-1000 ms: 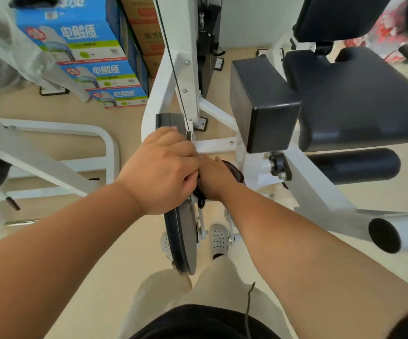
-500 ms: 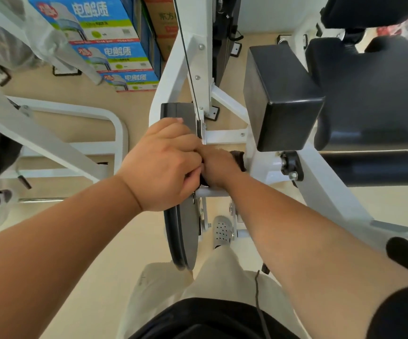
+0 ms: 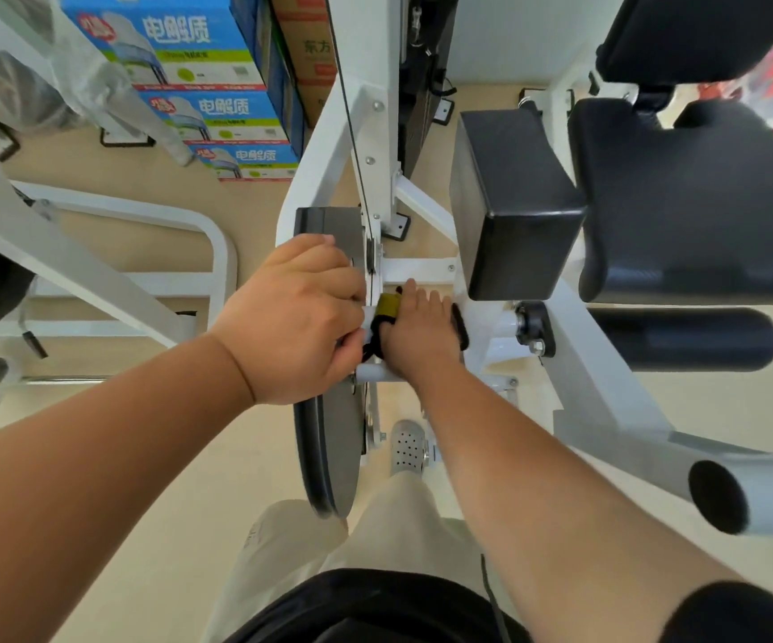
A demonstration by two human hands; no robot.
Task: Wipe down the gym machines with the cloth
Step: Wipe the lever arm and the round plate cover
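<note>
Pressing down on the white frame (image 3: 421,271) of the leg machine, the right hand (image 3: 421,334) is seen just beside the grey cable wheel (image 3: 335,438). A dark cloth (image 3: 377,338) with an olive patch is gripped beneath this hand and shows at both of its sides; the fingers are bent down over the cloth and their tips are hidden. The rim of the wheel is clasped by the left hand (image 3: 291,317), its fingers curled round the edge, and the thumb side of this hand is touched by the cloth. A thin black cable (image 3: 352,132) is led up from the wheel along the white upright. To the right, a black block pad (image 3: 514,215), a black seat pad (image 3: 700,201) and a black foam roller (image 3: 681,338) are carried by the same frame, and a white tube with a black end cap (image 3: 718,496) is seen nearer the camera. The beige floor (image 3: 259,457) is occupied at the back by stacked blue cartons (image 3: 199,109) and a brown carton (image 3: 310,53). At the left, another white machine frame (image 3: 73,266) is partly covered by clear plastic wrap (image 3: 96,85). Beige trousers (image 3: 389,526) and a perforated shoe (image 3: 407,450) are seen below.
</note>
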